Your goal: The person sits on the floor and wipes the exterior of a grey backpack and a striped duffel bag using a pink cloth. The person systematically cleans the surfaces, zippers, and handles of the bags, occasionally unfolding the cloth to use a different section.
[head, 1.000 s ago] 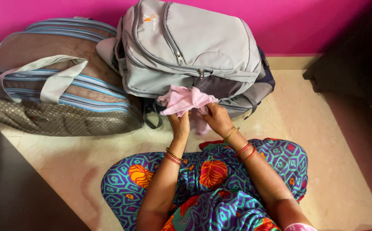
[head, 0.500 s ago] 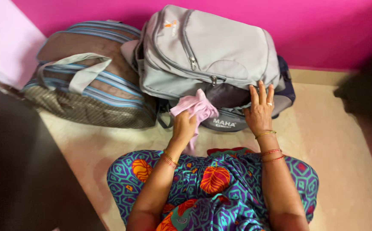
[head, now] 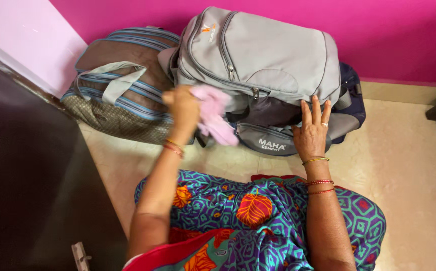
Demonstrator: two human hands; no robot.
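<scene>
A grey backpack point(head: 273, 55) leans against the pink wall, its lower front pocket dark and gaping. My right hand point(head: 311, 131) rests flat on that lower front, fingers spread, holding nothing. My left hand point(head: 183, 108) is raised in front of the backpack's left side, blurred by motion, and grips a crumpled pale pink cloth point(head: 213, 119) that hangs down to the right of it. Bangles ring both wrists.
A brown and blue striped duffel bag point(head: 120, 83) with grey handles lies left of the backpack. A dark door or cabinet panel point(head: 32, 190) fills the left side. My lap, in a patterned purple garment point(head: 258, 216), rests on the beige tiled floor point(head: 408, 165).
My right hand let go of the pink cloth and settled on the backpack's front. My left hand lifted the cloth up and to the left. The view shifted left.
</scene>
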